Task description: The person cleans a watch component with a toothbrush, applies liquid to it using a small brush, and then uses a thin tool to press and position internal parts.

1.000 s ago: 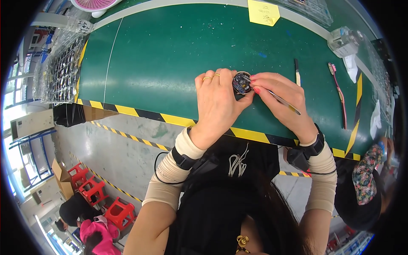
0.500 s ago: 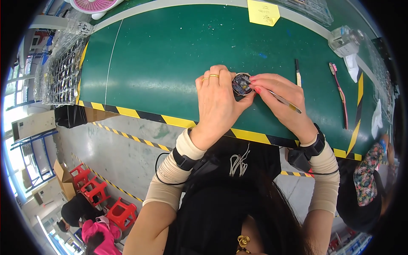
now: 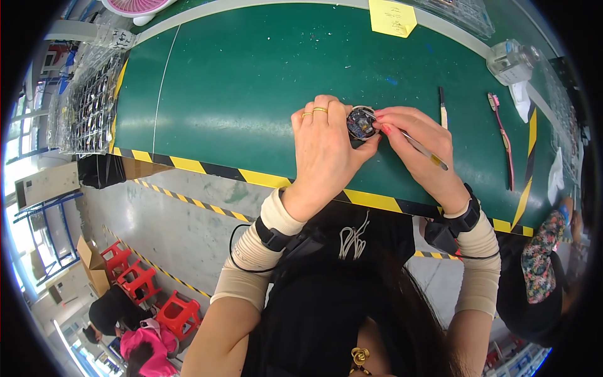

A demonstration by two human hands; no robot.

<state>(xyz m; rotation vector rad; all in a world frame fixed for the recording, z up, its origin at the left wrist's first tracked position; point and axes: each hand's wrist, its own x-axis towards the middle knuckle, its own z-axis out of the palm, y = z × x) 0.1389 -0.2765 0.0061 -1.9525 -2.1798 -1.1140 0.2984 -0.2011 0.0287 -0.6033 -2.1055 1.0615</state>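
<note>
Over the green table mat (image 3: 251,88), my left hand (image 3: 323,141) grips a small round electronic device (image 3: 362,123) by its edge. The device's face shows a dark circuit board full of tiny parts. My right hand (image 3: 418,144) is closed around thin metal tweezers (image 3: 424,151). Their tip reaches the board near its upper right edge, and the exact contact is too small to make out. The tweezers' broad end sticks out below my right fingers.
Right of my hands lie a thin dark-and-pale tool (image 3: 443,108) and a pink toothbrush (image 3: 502,138). A yellow note (image 3: 392,17) sits at the far edge, a clear jar (image 3: 510,61) at the far right. Clear trays (image 3: 94,107) stand left. A person in floral sleeves (image 3: 539,264) is at right.
The device and both hands have shifted very slightly right in the picture, along with the table things. The tweezers stay at the board; both grips look the same.
</note>
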